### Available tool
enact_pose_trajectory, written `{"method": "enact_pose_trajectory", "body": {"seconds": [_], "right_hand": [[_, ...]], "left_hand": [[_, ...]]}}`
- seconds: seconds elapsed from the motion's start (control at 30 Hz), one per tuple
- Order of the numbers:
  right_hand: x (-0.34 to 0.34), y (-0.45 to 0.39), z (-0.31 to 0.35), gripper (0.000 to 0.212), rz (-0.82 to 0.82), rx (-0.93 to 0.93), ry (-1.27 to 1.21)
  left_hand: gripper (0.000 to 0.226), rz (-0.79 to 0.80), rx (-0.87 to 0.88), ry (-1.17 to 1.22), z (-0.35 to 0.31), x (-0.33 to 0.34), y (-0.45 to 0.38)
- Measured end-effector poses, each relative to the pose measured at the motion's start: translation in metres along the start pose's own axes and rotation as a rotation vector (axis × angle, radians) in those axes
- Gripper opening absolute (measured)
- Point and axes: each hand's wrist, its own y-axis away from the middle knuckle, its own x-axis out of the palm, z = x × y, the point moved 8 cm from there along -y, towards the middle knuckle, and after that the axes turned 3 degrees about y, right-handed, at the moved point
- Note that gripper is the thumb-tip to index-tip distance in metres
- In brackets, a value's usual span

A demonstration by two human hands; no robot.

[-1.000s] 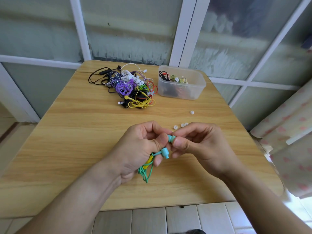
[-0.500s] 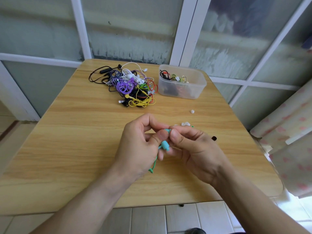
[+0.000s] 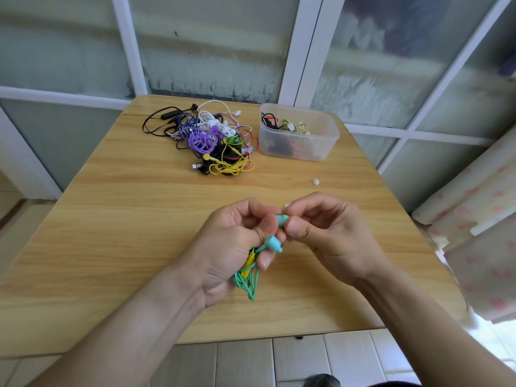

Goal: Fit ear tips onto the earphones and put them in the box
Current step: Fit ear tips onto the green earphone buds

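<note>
My left hand (image 3: pixel 231 247) grips a pair of teal earphones (image 3: pixel 273 243) with the bundled green cable (image 3: pixel 247 283) hanging below the fist. One teal earbud (image 3: pixel 281 220) sticks up between thumb and forefinger, and my right hand (image 3: pixel 326 233) pinches its tip end. Whether an ear tip sits under those fingers is hidden. The other earbud points right below my left thumb. A clear plastic box (image 3: pixel 298 132) with several earphones in it stands at the back right. Loose white ear tips (image 3: pixel 315 181) lie on the table beyond my right hand.
A tangled pile of earphones (image 3: pixel 212 141) in purple, yellow, white, black and red lies at the back middle of the wooden table (image 3: pixel 111 219). Window frames rise behind it. A patterned curtain (image 3: pixel 480 227) hangs at the right edge.
Both hands have stayed together over the table's middle, working the teal earbud. The cable bundle hangs below my left fist again, after being mostly hidden half a second ago.
</note>
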Motion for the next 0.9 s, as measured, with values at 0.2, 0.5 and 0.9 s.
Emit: {"method": "enact_pose_trajectory", "body": {"seconds": [0.2,0.5,0.9], "right_hand": [[0.004,-0.001,-0.003,0.023,0.113,0.052,-0.028],[0.006,0.005,-0.014,0.023,0.126,0.168,-0.113],[0.004,0.007,0.004,0.015,-0.24,-0.026,0.149]], "left_hand": [[0.003,0.101,-0.163,0.131,0.009,0.006,0.002],[0.013,0.138,-0.079,-0.062,0.001,0.004,0.003],[0.01,-0.161,0.23,-0.126,-0.019,-0.017,-0.002]]}}
